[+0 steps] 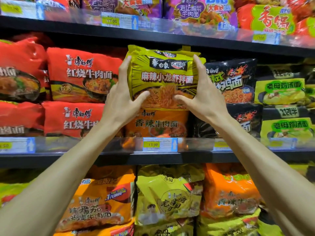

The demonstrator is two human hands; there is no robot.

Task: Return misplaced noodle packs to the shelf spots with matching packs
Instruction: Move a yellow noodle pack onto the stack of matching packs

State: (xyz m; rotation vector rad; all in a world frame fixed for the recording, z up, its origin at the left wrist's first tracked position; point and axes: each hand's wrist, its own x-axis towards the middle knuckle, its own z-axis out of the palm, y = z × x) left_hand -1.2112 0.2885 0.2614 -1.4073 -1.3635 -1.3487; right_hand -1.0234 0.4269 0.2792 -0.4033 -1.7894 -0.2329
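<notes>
Two bare forearms rise from the lower corners toward the shelving. Behind them, the lower shelf shows three front packs in a row: an orange tomato pack [97, 205], a pale yellow pack [170, 193] and another orange one [230, 198], with more packs partly seen below.

The left hand [122, 92] and right hand [202, 94] clasp one yellow pack [163, 77] between them. Each hand's fingers run up a side edge and each thumb presses the lower front, so both hands grip it. The pack is upright, label facing out, in the middle column of the middle shelf [68, 157]. Its lower edge meets the top of a single orange pack [162, 123]; whether it rests on it cannot be told.

On that shelf, four red packs [81, 75] lie to the left in two stacks of two. To the right stand two black packs [233, 80], one on the other, then two yellow-green packs [281, 87], also stacked. A price tag [159, 144] reading 13.90 sits on the rail below the orange pack.

Farther up, the top shelf holds two purple packs [192, 11] and a red-and-green pack [272, 19], with a 17.00 tag [119, 22] on its rail.
</notes>
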